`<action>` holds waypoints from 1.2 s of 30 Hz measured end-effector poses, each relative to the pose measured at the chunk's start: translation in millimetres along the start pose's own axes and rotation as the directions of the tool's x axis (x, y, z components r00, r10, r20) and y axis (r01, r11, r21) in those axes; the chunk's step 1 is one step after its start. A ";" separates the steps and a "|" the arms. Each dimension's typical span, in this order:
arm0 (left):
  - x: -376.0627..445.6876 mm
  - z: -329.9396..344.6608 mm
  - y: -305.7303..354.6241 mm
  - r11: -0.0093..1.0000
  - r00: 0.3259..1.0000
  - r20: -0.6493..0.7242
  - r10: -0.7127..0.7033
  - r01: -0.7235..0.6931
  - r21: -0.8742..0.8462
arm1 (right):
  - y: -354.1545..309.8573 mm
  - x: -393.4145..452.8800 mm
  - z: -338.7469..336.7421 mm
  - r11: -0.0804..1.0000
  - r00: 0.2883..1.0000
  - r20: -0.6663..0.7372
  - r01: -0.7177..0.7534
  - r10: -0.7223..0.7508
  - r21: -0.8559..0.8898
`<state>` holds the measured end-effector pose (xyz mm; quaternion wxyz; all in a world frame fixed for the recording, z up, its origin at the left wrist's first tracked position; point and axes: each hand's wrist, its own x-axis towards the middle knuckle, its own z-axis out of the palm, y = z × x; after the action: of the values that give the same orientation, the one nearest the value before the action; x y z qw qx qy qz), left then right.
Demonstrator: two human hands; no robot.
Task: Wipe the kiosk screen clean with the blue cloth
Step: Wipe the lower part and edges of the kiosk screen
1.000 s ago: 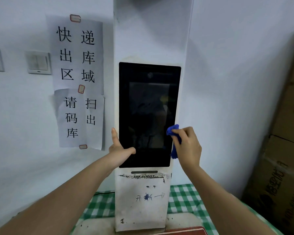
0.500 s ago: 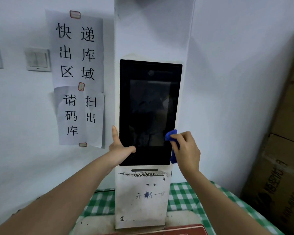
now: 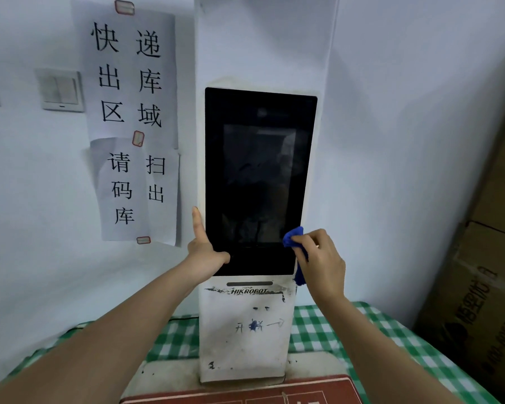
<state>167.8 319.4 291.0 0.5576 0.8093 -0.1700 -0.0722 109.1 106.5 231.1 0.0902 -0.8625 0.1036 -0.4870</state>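
Two bare hands at the white kiosk's dark glass screen (image 3: 257, 182): right hand (image 3: 322, 262), grip closed on bunched blue cloth (image 3: 292, 237), presses its lower right corner; left hand (image 3: 204, 252), fingers spread, braces the lower left edge

1. The tabletop (image 3: 327, 330) runs along the bottom of the frame, covered by a green-and-white checked cloth.
2. A pale base plate (image 3: 169, 374) lies on it at lower centre.
3. The white kiosk (image 3: 245, 345) stands upright on that plate.
4. A red-brown board (image 3: 245, 393) lies at the bottom edge, just in front.
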 end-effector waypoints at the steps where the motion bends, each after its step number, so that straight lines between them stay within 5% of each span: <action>1: -0.8 -0.3 -0.6 1.000 1.000 0.006 0.003 -0.003 -0.001 | 1.9 -3.0 -1.0 0.999 0.999 0.024 0.033 -0.033 -0.019; 4: -1.8 -0.1 -1.6 1.000 1.000 0.005 0.012 -0.012 -0.003 | 0.9 6.5 -10.8 0.997 0.994 0.084 0.078 -0.076 -0.014; 10: -0.3 0.6 -3.8 1.000 1.000 0.004 0.005 -0.004 -0.015 | -18.9 36.2 -11.8 0.998 0.995 -0.092 -0.037 0.043 0.059; 15: -2.3 -3.1 -2.9 1.000 0.999 0.053 0.014 -0.012 -0.025 | -11.2 5.9 -2.2 0.999 0.998 0.060 -0.004 0.000 0.054; 19: -3.0 -7.1 -7.3 1.000 0.996 0.091 0.012 -0.010 -0.025 | -8.8 14.1 -8.8 0.982 0.984 0.030 0.178 -0.176 -0.058; 24: -2.9 -6.8 -6.4 1.000 0.996 0.087 0.002 -0.001 -0.006 | -28.5 42.9 -15.1 0.996 0.993 -0.100 -0.047 0.055 0.074; 33: -0.7 -7.6 -8.7 1.000 0.996 0.090 0.005 -0.004 -0.009 | -14.6 15.8 -4.2 0.942 0.950 0.021 0.311 -0.311 -0.122; 36: -1.3 -6.2 -8.0 1.000 0.996 0.089 0.014 -0.014 0.001 | -24.4 32.9 -11.0 0.990 0.988 -0.058 0.137 -0.140 -0.044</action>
<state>170.1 327.9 285.8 0.5492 0.8046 -0.2004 -0.1039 118.5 120.6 270.0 0.0358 -0.8540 0.0557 -0.5161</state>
